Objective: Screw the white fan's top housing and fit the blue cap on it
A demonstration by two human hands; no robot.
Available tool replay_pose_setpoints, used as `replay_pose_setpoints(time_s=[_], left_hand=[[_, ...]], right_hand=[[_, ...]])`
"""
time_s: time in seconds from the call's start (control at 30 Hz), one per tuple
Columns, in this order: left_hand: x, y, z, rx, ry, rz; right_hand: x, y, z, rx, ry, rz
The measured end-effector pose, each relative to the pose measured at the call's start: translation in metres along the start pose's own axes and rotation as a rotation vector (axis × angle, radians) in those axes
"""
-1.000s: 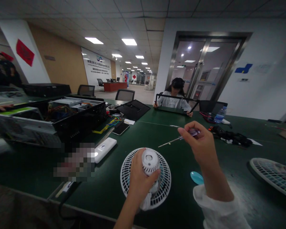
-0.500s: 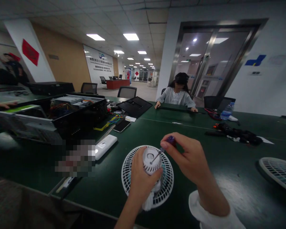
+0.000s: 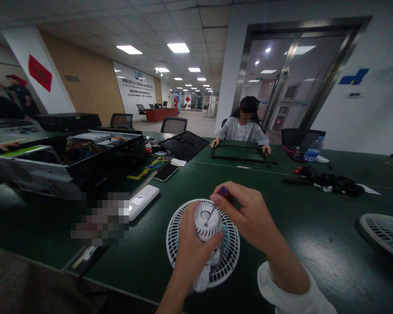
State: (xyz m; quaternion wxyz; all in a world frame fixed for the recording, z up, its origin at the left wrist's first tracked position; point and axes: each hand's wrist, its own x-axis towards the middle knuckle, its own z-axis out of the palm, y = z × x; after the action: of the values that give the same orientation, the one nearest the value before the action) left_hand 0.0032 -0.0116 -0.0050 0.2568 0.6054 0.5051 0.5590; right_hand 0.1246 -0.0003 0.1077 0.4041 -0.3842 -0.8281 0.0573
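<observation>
Both hands are at work on one fan, as I watch from afar through the head camera. On my left hand [image 3: 191,242], the fingers and thumb are curved apart around the white motor housing [image 3: 208,233], fingers along one side and thumb on the other. Beneath that hand, the fan's round white grille [image 3: 231,248] lies flat on the green table [image 3: 301,237], with the housing standing up from its middle. My right hand [image 3: 244,209], just beside the left and a little higher, pinches the purple handle [image 3: 222,190] of a screwdriver [image 3: 210,215] between thumb and fingers. Its thin shaft slants down toward the left hand, and its tip meets the top of the housing near the rim; I cannot tell how deep it sits. Well to the right of my right hand, another white grille [image 3: 384,233] is cut off by the picture's edge. Left of my left hand I see a white box [image 3: 144,203], and past it a phone [image 3: 166,172] and an opened computer case [image 3: 113,157]. Beyond both hands, a seated co-worker [image 3: 242,131] has two hands on a black frame [image 3: 240,160].
</observation>
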Motion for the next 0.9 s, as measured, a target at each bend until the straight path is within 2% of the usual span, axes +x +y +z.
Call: replay_pose_setpoints(time_s=[0.2, 0.43, 0.57, 0.67, 0.9], left_hand=[[0.000, -0.001, 0.000, -0.005, 0.004, -0.002], [-0.001, -0.005, -0.001, 0.000, -0.022, -0.016], [-0.001, -0.005, -0.002, 0.003, -0.037, -0.017], [-0.001, -0.005, -0.002, 0.002, -0.022, -0.019], [-0.002, -0.005, 0.001, 0.003, 0.021, -0.013]], right_hand=[[0.001, 0.003, 0.001, 0.022, 0.014, 0.072], [0.002, 0.012, 0.010, 0.094, 0.219, 0.098], [0.002, 0.011, 0.006, 0.065, 0.200, 0.024], [0.001, 0.009, 0.002, 0.081, 0.177, 0.030], [-0.002, 0.014, -0.006, 0.183, 0.031, 0.046]])
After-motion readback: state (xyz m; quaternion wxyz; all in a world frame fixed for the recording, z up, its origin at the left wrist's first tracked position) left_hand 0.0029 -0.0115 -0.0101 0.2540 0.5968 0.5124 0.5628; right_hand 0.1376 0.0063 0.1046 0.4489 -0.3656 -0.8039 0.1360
